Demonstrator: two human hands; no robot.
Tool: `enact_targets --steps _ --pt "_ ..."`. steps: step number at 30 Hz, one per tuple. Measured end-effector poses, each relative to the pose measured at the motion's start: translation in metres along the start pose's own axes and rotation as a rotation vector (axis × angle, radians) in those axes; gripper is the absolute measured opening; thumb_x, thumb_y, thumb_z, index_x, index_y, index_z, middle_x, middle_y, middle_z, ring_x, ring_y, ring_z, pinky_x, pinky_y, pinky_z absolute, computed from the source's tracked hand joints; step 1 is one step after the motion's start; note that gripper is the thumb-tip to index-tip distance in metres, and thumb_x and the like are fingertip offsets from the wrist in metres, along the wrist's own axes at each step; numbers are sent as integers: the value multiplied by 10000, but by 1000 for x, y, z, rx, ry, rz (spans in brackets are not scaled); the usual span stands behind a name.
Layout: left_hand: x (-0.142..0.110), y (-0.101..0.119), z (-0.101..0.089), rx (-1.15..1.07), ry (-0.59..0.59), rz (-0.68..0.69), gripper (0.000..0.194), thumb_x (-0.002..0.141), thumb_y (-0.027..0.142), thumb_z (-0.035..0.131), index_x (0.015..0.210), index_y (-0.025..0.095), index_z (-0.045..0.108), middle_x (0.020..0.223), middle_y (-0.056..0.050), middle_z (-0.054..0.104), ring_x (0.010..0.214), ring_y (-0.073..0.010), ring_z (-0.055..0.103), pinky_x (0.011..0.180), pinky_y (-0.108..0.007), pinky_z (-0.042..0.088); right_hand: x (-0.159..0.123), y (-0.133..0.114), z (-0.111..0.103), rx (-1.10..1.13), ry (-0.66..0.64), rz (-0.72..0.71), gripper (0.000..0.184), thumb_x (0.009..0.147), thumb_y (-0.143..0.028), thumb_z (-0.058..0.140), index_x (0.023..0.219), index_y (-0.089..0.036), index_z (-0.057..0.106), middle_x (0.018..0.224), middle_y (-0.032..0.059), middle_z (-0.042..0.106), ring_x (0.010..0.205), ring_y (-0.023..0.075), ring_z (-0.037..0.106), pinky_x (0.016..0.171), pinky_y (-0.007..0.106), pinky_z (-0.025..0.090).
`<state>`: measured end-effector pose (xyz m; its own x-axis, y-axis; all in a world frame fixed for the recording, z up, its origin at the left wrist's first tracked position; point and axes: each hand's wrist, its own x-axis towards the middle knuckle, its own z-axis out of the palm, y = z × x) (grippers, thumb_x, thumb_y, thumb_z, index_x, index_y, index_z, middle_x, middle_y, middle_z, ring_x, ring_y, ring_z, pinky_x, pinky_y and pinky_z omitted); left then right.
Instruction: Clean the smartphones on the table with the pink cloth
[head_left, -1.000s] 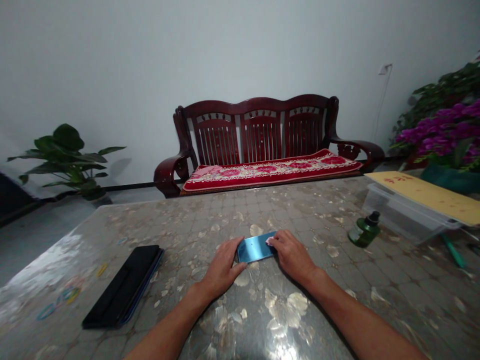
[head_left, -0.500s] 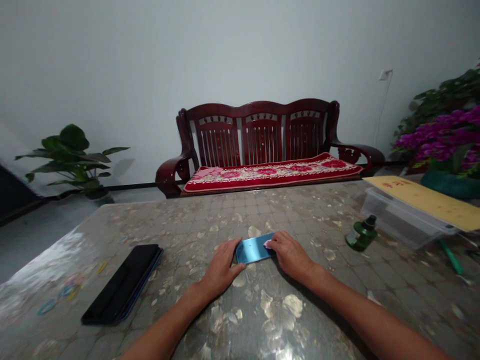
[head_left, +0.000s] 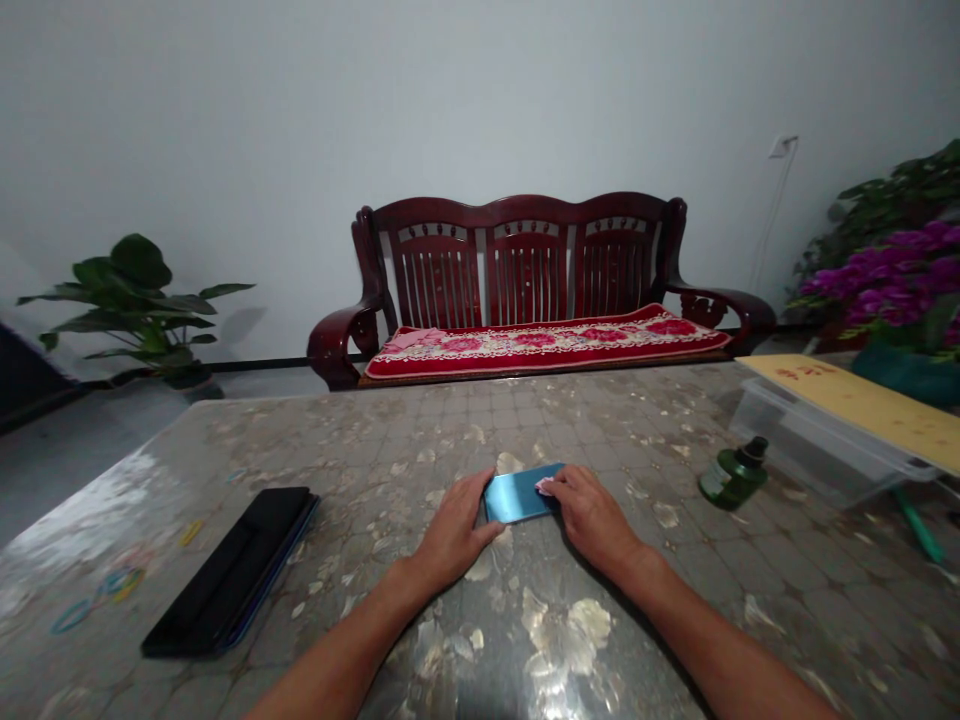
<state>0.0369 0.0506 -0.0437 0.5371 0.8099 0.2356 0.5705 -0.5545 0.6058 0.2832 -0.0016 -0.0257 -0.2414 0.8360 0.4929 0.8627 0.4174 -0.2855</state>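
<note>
Blue phone [head_left: 517, 496]: flat on the table [head_left: 525, 420], about midway between the left and right edges, nearer the near edge than the far one; glossy back up
Left hand [head_left: 452, 531]: palm down on the table; fingers curled round the phone's left end, thumb at its near edge; gripping it
Right hand [head_left: 592, 515]: at the phone's right end; fingertips pinching a small pale pink scrap [head_left: 543, 486] against that corner
Black case [head_left: 229, 571]: lying flat toward the near left corner, well apart from the hands
Rubber bands [head_left: 112, 585]: loose coloured loops by the left edge
Green bottle [head_left: 733, 475]: on its side toward the right edge, dark cap on
Clear box [head_left: 817, 435]: at the right edge, yellow sheet [head_left: 862, 405] on top
Green pen [head_left: 916, 525]: just in front of the box
Beyond the far edge: red wooden bench [head_left: 525, 290] against the wall
</note>
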Motion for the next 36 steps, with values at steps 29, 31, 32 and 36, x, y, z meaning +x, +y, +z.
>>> enact_targets --steps 29,31,32,36 --pt "-4 1 0 -26 43 -3 686 827 258 667 1463 202 419 1435 -154 533 1308 -326 499 1118 -531 386 6 5 -3 -130 -21 39 313 902 -3 492 1062 -174 699 975 96 643 927 226 549 837 329 490" --pt "-4 0 1 -21 43 10 682 839 262 657 1471 205 408 1439 -152 529 1315 -325 491 1123 -531 381 6 3 -2 -123 -26 20 330 897 6 482 1076 -169 698 969 101 643 929 230 552 837 337 494" --pt "-4 0 1 -18 45 15 680 844 262 653 1474 206 404 1440 -151 528 1319 -324 487 1125 -532 379 6 -1 -1 -113 -34 -12 343 892 10 481 1089 -171 696 971 102 644 931 231 553 832 338 496" --pt "-5 -3 3 -13 54 31 673 860 267 638 1484 212 390 1440 -147 526 1325 -320 482 1127 -535 377 5 -12 3 -73 -58 -123 358 889 -7 509 1121 -206 696 983 101 648 919 231 560 801 339 497"
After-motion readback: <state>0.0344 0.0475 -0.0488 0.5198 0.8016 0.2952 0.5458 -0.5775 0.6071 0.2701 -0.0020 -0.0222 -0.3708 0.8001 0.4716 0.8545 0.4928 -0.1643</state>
